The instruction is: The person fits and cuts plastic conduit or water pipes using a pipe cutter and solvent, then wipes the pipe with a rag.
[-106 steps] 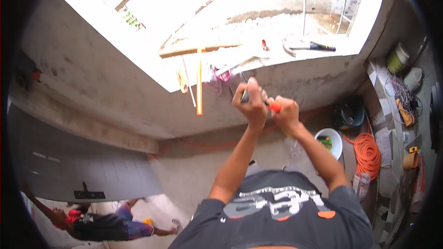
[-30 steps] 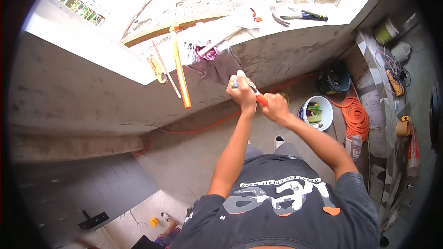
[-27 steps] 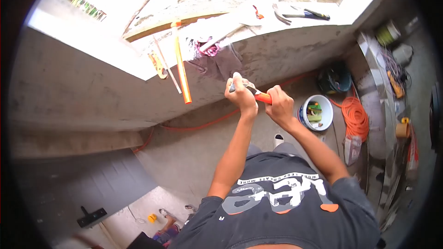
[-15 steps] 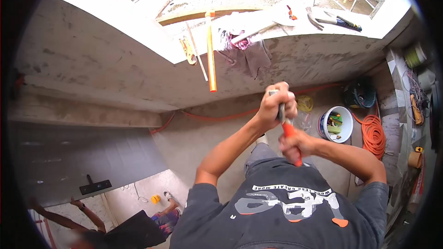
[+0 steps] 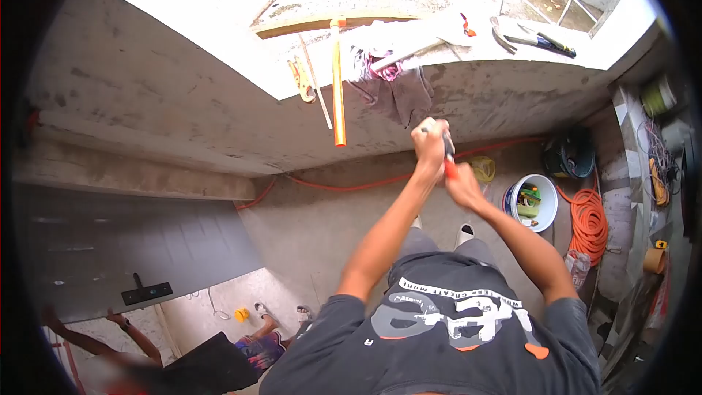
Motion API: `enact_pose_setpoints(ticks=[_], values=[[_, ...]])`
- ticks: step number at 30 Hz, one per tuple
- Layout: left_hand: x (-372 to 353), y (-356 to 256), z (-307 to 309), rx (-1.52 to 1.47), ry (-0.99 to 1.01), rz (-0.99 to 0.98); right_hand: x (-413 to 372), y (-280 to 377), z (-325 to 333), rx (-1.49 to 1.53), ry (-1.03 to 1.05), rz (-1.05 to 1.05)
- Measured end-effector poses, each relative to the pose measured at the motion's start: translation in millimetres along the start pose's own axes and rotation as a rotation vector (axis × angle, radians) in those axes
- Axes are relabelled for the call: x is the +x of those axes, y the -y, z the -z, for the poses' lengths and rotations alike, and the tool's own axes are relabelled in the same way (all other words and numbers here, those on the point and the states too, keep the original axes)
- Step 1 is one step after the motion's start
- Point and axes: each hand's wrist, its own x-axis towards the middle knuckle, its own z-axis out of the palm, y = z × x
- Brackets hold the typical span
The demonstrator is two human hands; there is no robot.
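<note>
My left hand (image 5: 433,143) is closed around the dark grey upper end of a slim orange-and-grey piece (image 5: 450,169), whose exact kind I cannot make out. Just below it, my right hand (image 5: 463,186) is wrapped round the orange-red lower part, most of which its fingers hide. Both arms are stretched out towards the wall, with the hands almost touching. Beyond them, a dark cloth (image 5: 398,95) hangs over the window ledge. To its left, an orange pipe with a fitting on its end (image 5: 338,88) juts over the ledge, beside an orange-yellow pipe cutter (image 5: 301,80).
A hammer (image 5: 504,35) lies on the ledge. On the floor to the right stand a white bucket of tools (image 5: 549,208) and a dark bucket (image 5: 569,153), near a coiled orange hose (image 5: 587,223). At lower left, another person's hands (image 5: 117,320) are beside a large grey panel (image 5: 168,238).
Both my hands have moved up and away from my body, and my arms are straighter. The right hand has come closer to the left along the piece.
</note>
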Motion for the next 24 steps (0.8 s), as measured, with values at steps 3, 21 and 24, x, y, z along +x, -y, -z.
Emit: enact_pose_setpoints(ticks=[3,21,24], values=[[-72,-71,16,-0.316,0.76,0.268,-73,79,45,0.875,0.935,-0.323],[-29,-108,27,-0.373,0.882,-0.187,-36,130,52,0.858,0.942,-0.377],[15,-125,65,-0.842,0.224,-0.093,-48,115,56,0.552,0.48,-0.26]])
